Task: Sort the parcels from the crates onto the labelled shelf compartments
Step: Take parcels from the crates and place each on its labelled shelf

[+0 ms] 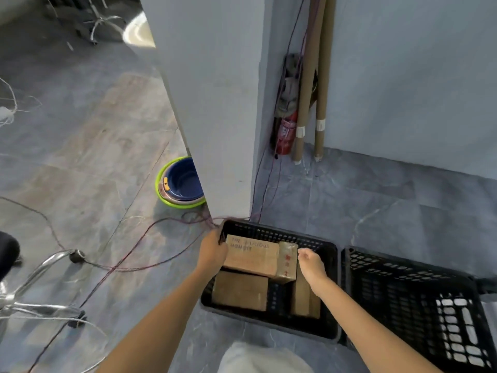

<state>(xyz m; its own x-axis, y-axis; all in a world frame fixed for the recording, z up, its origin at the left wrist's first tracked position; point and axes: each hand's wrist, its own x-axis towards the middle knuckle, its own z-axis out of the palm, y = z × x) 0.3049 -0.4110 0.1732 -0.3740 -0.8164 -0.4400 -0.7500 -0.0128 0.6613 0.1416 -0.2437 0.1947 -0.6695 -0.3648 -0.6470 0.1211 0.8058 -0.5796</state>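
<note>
Head view. A grey pillar [215, 117] rises just behind the left crate [269, 325]; a second black crate [403, 292] sits just beside it on the right. Inside the left crate a lettered parcel [251, 255] lies atop plainer ones, with a taped parcel [287, 262] at its right end. The left hand [212, 251] has its grip closed round the lettered parcel's left end. The right hand [312, 261] curls beside the taped parcel; whether it holds it cannot be told. Step in hand: picking out. Next, probably a level lift clear of the crate's rim.

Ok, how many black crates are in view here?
2. The left crate holds cardboard parcels; the right crate stands beside it, partly cut off by the frame edge, with no parcels visible inside. Others may be out of view.
</note>
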